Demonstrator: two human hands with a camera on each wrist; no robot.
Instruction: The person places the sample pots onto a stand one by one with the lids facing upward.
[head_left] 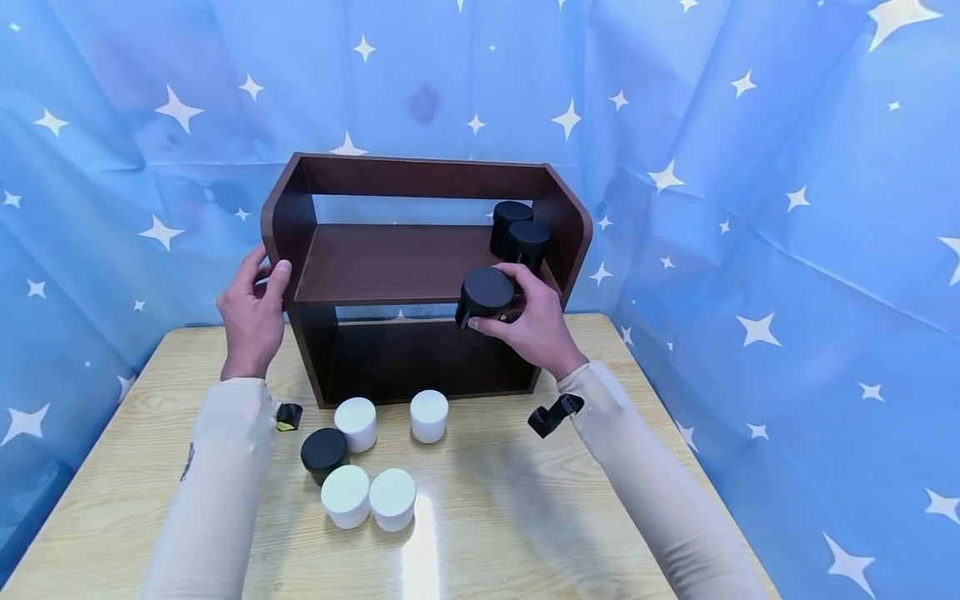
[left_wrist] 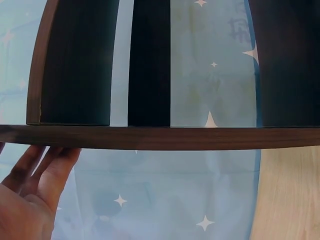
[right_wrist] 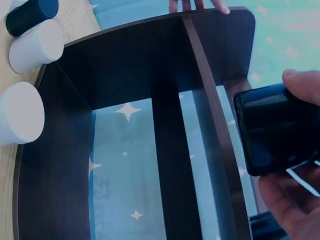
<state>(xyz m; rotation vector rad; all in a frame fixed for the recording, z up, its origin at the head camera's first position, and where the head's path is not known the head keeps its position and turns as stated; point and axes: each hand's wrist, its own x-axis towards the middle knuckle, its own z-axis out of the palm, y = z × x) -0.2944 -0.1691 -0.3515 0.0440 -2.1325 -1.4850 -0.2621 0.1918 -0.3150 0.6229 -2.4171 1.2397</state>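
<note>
A blue fabric curtain printed with white stars [head_left: 712,125] hangs behind the shelf and to both sides of it. The pale wood-grain table [head_left: 495,500] reaches out past the shelf left and right—the strip on the left is wider—and runs forward from it, with a bright glare patch in front. The dark brown two-tier shelf with slotted back [head_left: 420,175] stands upright near the table's back edge, its front facing the person; its upper board [head_left: 375,267] stretches unbroken from the left side panel to the things at the right end. The left hand [head_left: 253,317] rests extended fingers against the outside of the shelf's left panel. The right hand [head_left: 536,325] grips a glossy black cylindrical container [head_left: 486,292] at the front of the upper board's right end; whether they touch is unclear. Just behind it, two more black containers [head_left: 528,233] stand by the shelf's right panel, one behind the other. Before the shelf's lower front edge, left of its middle, are four short white cylindrical containers [head_left: 429,415] and one black flat-topped container [head_left: 325,450]—three of the white ones clustered near the black, the fourth apart rightward.
</note>
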